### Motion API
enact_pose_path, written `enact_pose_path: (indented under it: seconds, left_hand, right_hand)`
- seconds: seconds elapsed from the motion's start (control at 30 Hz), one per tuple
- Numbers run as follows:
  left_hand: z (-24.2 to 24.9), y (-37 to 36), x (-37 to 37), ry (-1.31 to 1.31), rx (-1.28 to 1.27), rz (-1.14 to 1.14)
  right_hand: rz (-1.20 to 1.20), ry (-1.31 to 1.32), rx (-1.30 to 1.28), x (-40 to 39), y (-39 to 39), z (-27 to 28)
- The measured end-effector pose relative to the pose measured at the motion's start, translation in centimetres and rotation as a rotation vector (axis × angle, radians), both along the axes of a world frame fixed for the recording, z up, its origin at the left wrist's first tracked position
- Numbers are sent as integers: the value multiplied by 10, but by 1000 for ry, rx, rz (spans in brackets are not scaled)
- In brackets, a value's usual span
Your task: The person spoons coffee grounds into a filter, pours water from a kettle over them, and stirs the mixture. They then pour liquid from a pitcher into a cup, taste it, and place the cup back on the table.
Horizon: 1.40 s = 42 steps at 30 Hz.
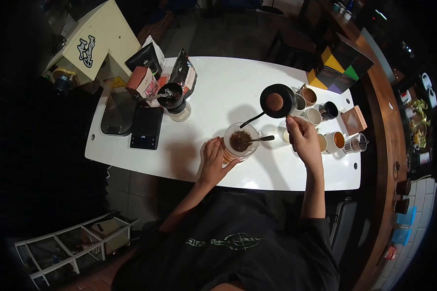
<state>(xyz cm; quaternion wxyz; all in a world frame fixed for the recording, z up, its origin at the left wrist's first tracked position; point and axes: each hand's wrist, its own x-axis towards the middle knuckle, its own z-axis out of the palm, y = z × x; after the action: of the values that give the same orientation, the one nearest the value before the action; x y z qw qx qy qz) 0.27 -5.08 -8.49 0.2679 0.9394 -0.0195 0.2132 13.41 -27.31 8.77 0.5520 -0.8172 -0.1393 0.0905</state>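
Observation:
My right hand [304, 138] is closed around the handle of a black gooseneck kettle [266, 107], held up above the white table. The kettle's thin spout points down at the rim of a clear coffee dripper [233, 131]. Wet, dark coffee grounds [240, 141] lie inside the dripper. A spoon [263, 138] rests in it with its dark handle sticking out to the right. My left hand [214, 162] curves around the near left side of the dripper, thumb at the front. Amber colour shows at the lower side by my fingers; the vessel underneath is mostly hidden.
Several cups [313, 116] crowd the right side, beside a French press [356, 143] and a small box [353, 121]. A hand grinder [174, 101], coffee bags [183, 73] and a black scale [146, 128] stand left. The white table [218, 80] ends just before my body.

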Motion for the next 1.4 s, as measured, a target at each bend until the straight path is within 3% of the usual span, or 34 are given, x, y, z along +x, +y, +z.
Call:
enact_pose_path:
  seconds: [0.13,0.53,0.97,1.4]
  left_hand:
    - [5,1,0,-7,4,-36]
    - [14,22,-35,-59,-195,6]
    - [10,10,-5,-1,-316,-92]
    - [-11,1,12,55,-177,-67]
  right_hand:
    - [9,257,235,-9,-9,6]
    - [-106,471,719,-35,-45,-10]
    - [-317,515,717,-85,-97,-38]
    - [-344,702,631,-123,-98,-88]
